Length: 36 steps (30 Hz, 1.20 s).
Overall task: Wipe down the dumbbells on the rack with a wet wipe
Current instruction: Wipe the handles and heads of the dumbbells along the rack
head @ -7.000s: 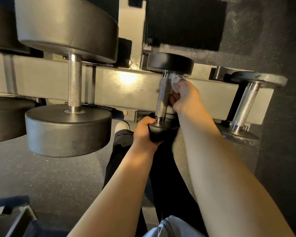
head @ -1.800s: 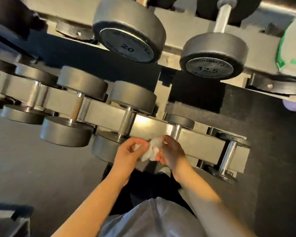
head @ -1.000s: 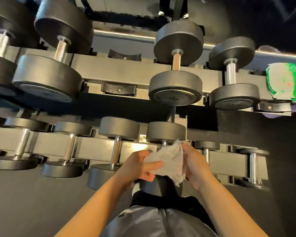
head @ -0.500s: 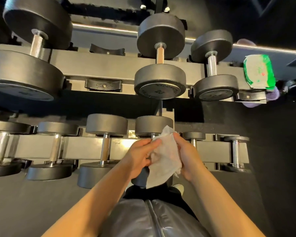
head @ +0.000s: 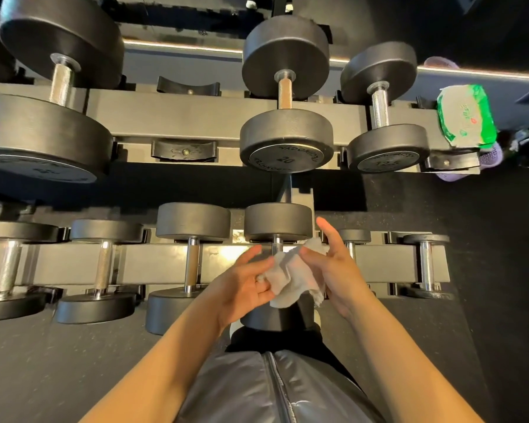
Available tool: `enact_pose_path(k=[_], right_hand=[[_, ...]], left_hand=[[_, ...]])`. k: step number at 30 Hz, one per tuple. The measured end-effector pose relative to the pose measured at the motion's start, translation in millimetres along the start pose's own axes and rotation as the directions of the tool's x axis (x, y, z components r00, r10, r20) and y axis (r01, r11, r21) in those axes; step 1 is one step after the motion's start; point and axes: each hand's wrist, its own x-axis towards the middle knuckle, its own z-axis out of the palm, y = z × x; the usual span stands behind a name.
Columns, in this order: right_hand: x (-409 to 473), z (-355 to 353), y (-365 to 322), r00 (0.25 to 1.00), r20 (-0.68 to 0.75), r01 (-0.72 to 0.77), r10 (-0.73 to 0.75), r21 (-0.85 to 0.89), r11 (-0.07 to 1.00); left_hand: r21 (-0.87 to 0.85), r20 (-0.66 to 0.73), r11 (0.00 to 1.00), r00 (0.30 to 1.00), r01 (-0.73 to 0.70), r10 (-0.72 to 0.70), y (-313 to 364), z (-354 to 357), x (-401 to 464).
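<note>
Crumpled white wet wipe (head: 290, 277) pinched between left hand (head: 242, 285) and right hand (head: 333, 267), index finger straight, before lower rack (head: 153, 261) edge, hiding knurled chrome handle of round matte-black dumbbell (head: 278, 222).

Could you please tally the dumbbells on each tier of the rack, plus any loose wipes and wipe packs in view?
upper-tier dumbbells: 3
lower-tier dumbbells: 6
wet wipe: 1
green wipe pack: 1
Total: 11
</note>
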Motion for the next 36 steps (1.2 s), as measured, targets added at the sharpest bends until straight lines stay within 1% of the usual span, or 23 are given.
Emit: enact_pose_path(k=[2,4,7,9,11,13,15,16,18,19,21,22,23,24,25,27,29,31,32,34,36], right_hand=[[1.5,-3.9,-1.1,0.998,0.067,0.019,-0.013,-0.091,0.996],[2.6,-6.8,-3.9,0.994,0.108,0.002,0.020,-0.204,0.979],[4.5,-9.1,-7.5,0.983,0.154,-0.038,0.096,-0.343,0.938],[6.3,-8.0,-8.1,0.983,0.159,-0.004,0.089,-0.469,0.883],[9.5,-5.1,-5.7,0.990,0.135,0.040,0.039,-0.540,0.841],[12.5,-2.0,-4.8,0.995,0.098,0.075,-0.025,-0.550,0.832],[15.1,-0.7,-4.4,0.995,0.070,0.098,-0.071,-0.580,0.809],[16.2,-0.9,-4.7,0.994,0.061,0.105,-0.086,-0.600,0.793],[16.3,-2.0,-6.7,0.993,0.060,0.119,-0.104,-0.626,0.771],[16.8,-2.5,-7.9,0.992,0.069,0.126,-0.106,-0.629,0.767],[18.2,-3.2,-9.6,0.990,0.093,0.144,-0.110,-0.664,0.734],[20.0,-4.2,-9.8,0.988,0.095,0.154,-0.122,-0.700,0.697],[22.6,-5.4,-9.5,0.985,0.091,0.165,-0.146,-0.737,0.655],[25.0,-6.9,-9.0,0.981,0.080,0.174,-0.176,-0.761,0.625],[27.3,-8.5,-7.9,0.979,0.064,0.173,-0.195,-0.768,0.617],[29.8,-10.7,-7.7,0.981,0.044,0.159,-0.190,-0.744,0.649],[29.6,-11.4,-8.5,0.992,0.049,0.120,-0.118,-0.676,0.727],[27.3,-10.1,-8.0,0.997,0.064,0.073,-0.044,-0.575,0.815],[26.2,-9.5,-7.1,0.998,0.062,0.044,-0.013,-0.539,0.841],[25.3,-10.0,-1.5,0.998,0.050,-0.011,0.041,-0.488,0.873],[25.5,-12.8,8.3,0.994,0.039,-0.072,0.098,-0.426,0.902]], left_hand=[[0.094,0.012,0.993,0.998,-0.070,0.069,2.9,-1.9,-0.5],[0.178,0.001,0.974,0.989,-0.143,0.146,8.5,-2.7,0.3],[0.200,-0.033,0.938,0.955,-0.282,0.295,18.9,-5.1,0.9],[0.222,-0.044,0.911,0.930,-0.347,0.365,24.8,-6.6,0.4],[0.242,-0.041,0.901,0.924,-0.359,0.379,29.0,-7.4,0.4],[0.281,-0.014,0.900,0.936,-0.333,0.350,31.4,-6.6,-1.3],[0.406,0.029,0.859,0.944,-0.312,0.329,33.6,-4.9,-4.4],[0.496,0.055,0.814,0.947,-0.302,0.318,34.3,-4.9,-5.5],[0.667,0.105,0.692,0.954,-0.276,0.280,35.4,-6.2,-6.2],[0.749,0.127,0.606,0.955,-0.269,0.267,36.2,-8.2,-5.0],[0.885,0.150,0.391,0.951,-0.250,0.269,37.6,-12.2,-1.3],[0.921,0.154,0.305,0.945,-0.243,0.288,37.9,-13.0,0.5],[0.935,0.153,0.262,0.939,-0.238,0.307,37.8,-13.9,2.2],[0.938,0.148,0.255,0.936,-0.235,0.318,37.4,-15.2,3.6],[0.933,0.147,0.270,0.936,-0.239,0.321,37.0,-15.4,3.3],[0.918,0.132,0.322,0.942,-0.234,0.309,36.3,-15.8,2.3],[0.895,0.105,0.387,0.947,-0.223,0.303,35.5,-16.3,3.3],[0.850,0.075,0.479,0.950,-0.220,0.303,33.5,-14.5,3.0],[0.825,0.068,0.519,0.951,-0.224,0.302,31.8,-14.8,4.2],[0.808,0.077,0.533,0.941,-0.253,0.329,27.4,-16.0,7.8],[0.806,0.022,0.535,0.915,-0.255,0.403,18.9,-18.8,15.3]])
